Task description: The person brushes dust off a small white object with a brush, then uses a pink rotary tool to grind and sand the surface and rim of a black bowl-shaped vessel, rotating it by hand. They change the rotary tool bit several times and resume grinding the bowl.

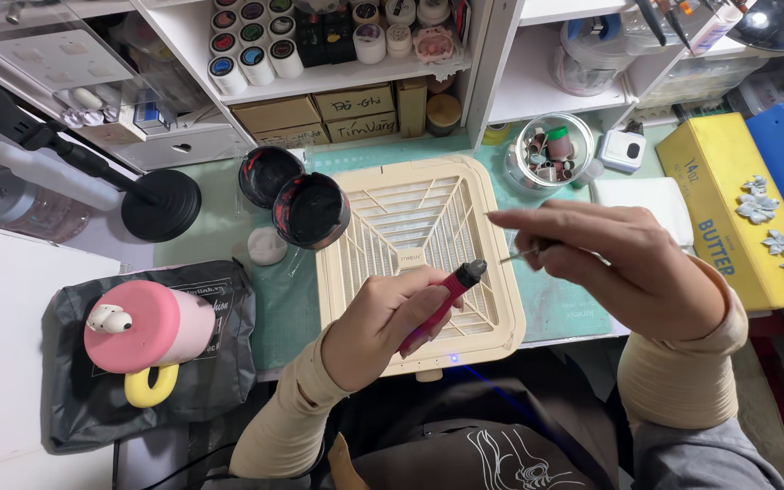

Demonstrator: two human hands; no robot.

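Pink drill handpiece was gripped in left hand, held over cream vented dust collector, dark tip pointed up-right. Thin metal bit was pinched between fingers of right hand, just beside handpiece tip. Two black paint-stained bowls were seen behind collector's left corner; pink mug farther left on black bag.

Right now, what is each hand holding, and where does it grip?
The left hand wraps the magenta body of a pen-shaped drill handpiece. The right hand pinches a thin metal bit by one end.
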